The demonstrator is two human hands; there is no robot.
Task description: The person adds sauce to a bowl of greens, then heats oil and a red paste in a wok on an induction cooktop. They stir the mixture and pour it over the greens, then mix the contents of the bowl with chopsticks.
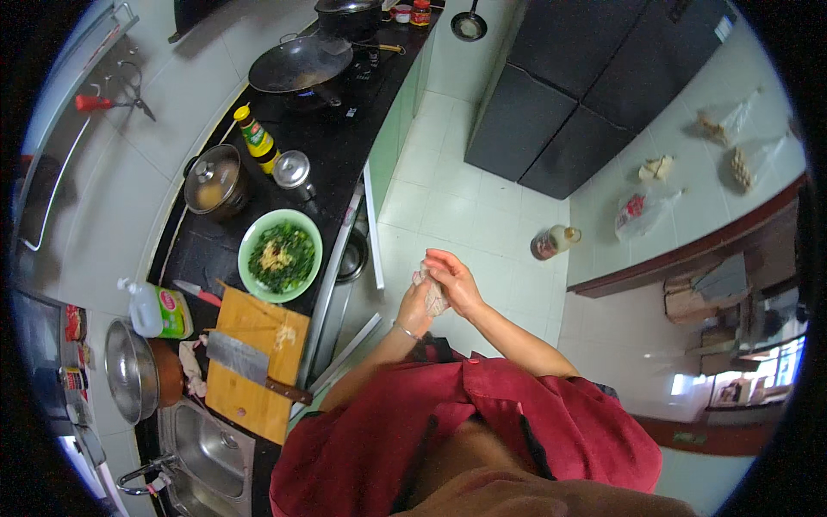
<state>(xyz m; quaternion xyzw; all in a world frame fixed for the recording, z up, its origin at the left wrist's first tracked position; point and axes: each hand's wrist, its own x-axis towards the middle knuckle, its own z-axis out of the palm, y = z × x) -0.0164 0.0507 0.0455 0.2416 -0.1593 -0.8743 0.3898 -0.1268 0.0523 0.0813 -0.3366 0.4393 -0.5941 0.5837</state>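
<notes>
A crumpled light cloth (436, 298) is held between my two hands, in front of my body and above the tiled floor. My left hand (415, 309) grips it from the left side, a thin bracelet at the wrist. From the right, my right hand (454, 278) closes on the same cloth. To the left, on the black counter, a green bowl (244, 255) holds chopped leafy greens topped with minced garlic. Below it lies a wooden cutting board (252, 404) with a cleaver (238, 357), chopsticks and bits of garlic on it.
An open drawer (336, 304) juts from the counter beside me. A sink (207, 439), lidded pot (216, 178), sauce bottle (257, 139), metal canister (293, 171) and wok (300, 64) line the counter. A jar (554, 243) stands on the floor near the right wall.
</notes>
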